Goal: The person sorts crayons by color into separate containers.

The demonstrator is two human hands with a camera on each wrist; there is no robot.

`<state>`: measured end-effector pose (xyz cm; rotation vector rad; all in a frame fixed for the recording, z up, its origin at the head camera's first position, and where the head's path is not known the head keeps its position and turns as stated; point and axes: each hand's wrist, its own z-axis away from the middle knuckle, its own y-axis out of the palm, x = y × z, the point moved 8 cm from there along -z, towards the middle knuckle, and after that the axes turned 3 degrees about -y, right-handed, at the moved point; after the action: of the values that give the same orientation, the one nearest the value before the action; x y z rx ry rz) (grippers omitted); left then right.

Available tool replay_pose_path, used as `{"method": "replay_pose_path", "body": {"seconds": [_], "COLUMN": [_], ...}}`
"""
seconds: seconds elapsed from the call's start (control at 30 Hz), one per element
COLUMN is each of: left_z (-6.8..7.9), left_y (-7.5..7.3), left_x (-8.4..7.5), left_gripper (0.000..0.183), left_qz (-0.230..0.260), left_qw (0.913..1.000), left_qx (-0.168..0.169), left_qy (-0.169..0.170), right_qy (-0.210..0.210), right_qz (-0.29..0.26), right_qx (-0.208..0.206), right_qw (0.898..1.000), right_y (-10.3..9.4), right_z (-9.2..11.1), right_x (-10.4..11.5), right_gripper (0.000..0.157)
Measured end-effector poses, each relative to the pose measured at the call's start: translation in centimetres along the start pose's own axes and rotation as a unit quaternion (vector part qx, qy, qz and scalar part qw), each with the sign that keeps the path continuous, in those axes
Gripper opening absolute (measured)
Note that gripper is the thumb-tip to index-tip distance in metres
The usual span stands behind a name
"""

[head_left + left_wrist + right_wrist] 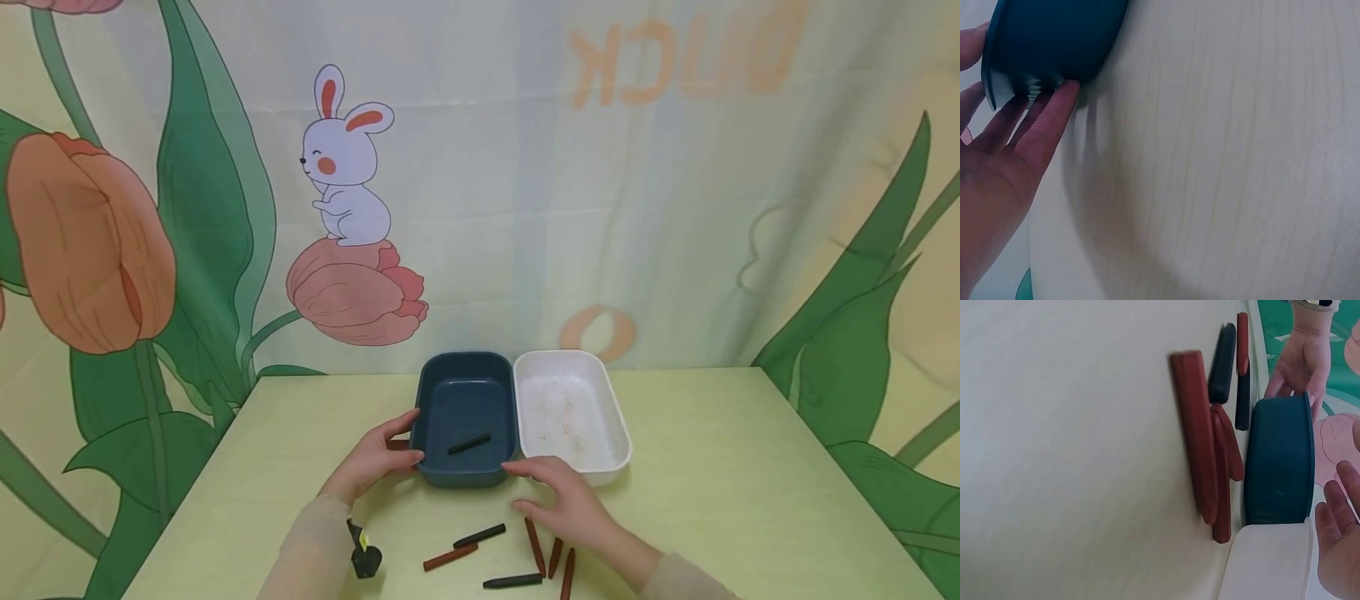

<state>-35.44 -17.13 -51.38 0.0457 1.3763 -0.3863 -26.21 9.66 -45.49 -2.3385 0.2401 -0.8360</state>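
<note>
My left hand [375, 458] holds the left side of a dark blue tray [467, 479]. Its thumb and index finger lie at the rim, while the other fingers [1054, 119] press the outer wall from below. Inside that tray lies one black crayon [469, 443]. My right hand [562, 500] is at the front right corner of the blue tray, fingers extended and nothing held. Whether its index fingertip touches the rim I cannot tell. Beside the blue tray stands a white tray [618, 433] with faint coloured smudges on its floor.
Several loose crayons lie on the table in front of the trays, among them a black crayon [480, 535], a reddish-brown crayon [450, 557] and another black crayon [512, 581]. More brown crayons [1194, 425] lie under my right forearm. A printed curtain [480, 208] hangs behind the table.
</note>
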Motion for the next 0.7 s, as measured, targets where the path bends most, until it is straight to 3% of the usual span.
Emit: {"method": "replay_pose_path", "body": {"seconds": [0.4, 0.7], "left_z": [0.0, -0.1], "left_y": [0.0, 0.0], "left_x": [0.1, 0.2], "left_gripper": [0.077, 0.076], "left_qz": [-0.008, -0.004], "left_qw": [1.0000, 1.0000], "left_qx": [0.002, -0.002], "left_qy": [0.003, -0.004], "right_qy": [-0.085, -0.061], "right_qz": [0.015, -0.006], "right_qx": [0.007, 0.064], "right_qw": [0.996, 0.996], "right_y": [-0.3, 1.2], "right_z": [1.6, 3.4], "right_x": [2.6, 2.6], "right_gripper": [0.057, 0.060]}}
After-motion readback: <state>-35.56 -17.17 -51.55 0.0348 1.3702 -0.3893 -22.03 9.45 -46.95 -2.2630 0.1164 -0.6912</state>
